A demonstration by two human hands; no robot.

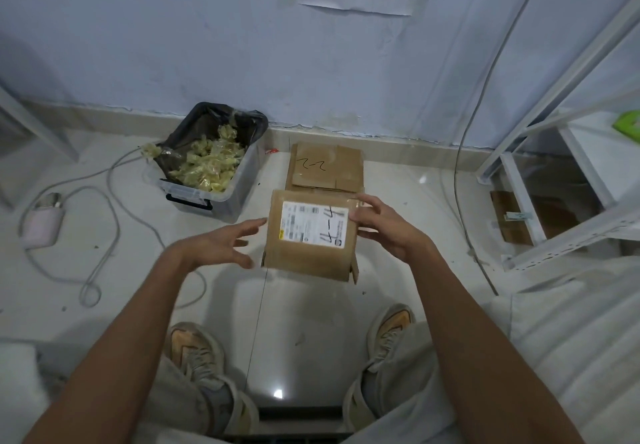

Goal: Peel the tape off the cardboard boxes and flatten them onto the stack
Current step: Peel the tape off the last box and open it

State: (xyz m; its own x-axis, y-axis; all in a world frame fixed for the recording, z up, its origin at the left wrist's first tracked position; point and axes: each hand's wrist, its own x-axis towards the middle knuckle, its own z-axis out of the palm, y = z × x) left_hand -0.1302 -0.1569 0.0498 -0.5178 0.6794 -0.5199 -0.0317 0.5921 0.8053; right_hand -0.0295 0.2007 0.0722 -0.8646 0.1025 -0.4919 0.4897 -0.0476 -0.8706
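A small brown cardboard box with a white shipping label hangs in front of me above the floor. My right hand grips its right edge, fingers over the top corner. Just left of the box, my left hand hovers with fingers spread, holding nothing and apart from the cardboard. Beyond the box, a stack of flattened cardboard lies on the floor against the wall, its top sheet marked in black pen.
A clear plastic bin lined with a black bag and filled with crumpled tape stands at the left of the stack. Cables and a pink device lie on the floor at left. White metal shelving stands at right. My feet are below.
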